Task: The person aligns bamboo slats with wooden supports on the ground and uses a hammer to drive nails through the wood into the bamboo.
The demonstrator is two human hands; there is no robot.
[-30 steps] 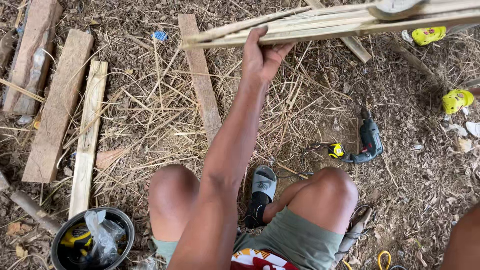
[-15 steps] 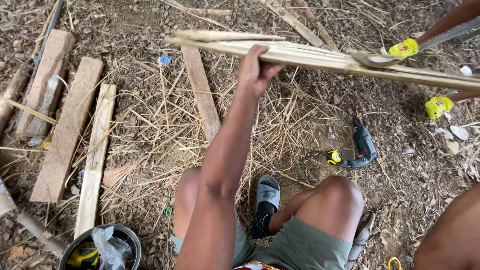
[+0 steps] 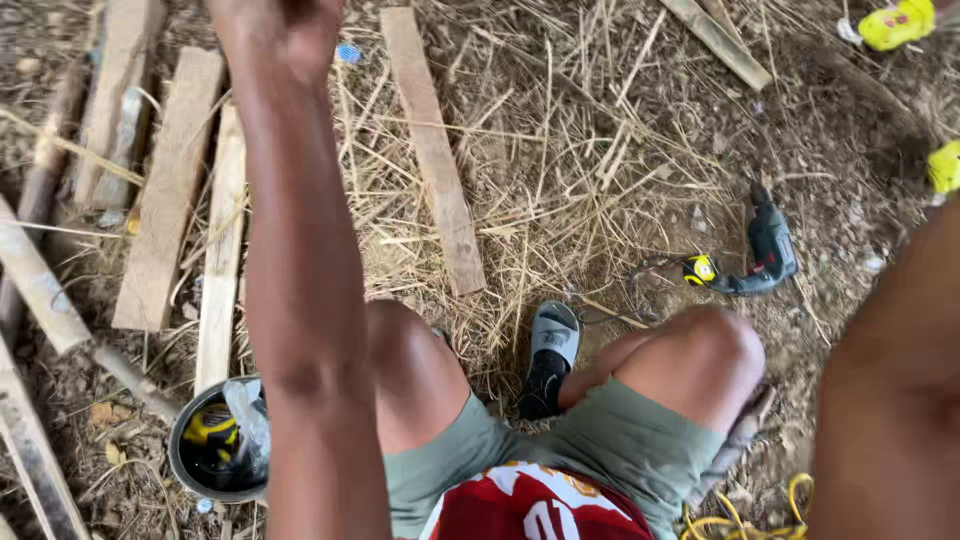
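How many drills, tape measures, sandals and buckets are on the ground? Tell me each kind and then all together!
Power drill: 1
Yellow-and-black tape measure: 1
Grey sandal: 1
Round black bucket: 1
Total: 4

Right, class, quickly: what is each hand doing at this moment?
Left hand: raised at the top edge, fingers curled, but what it holds cannot be told.
Right hand: out of view; only the forearm shows.
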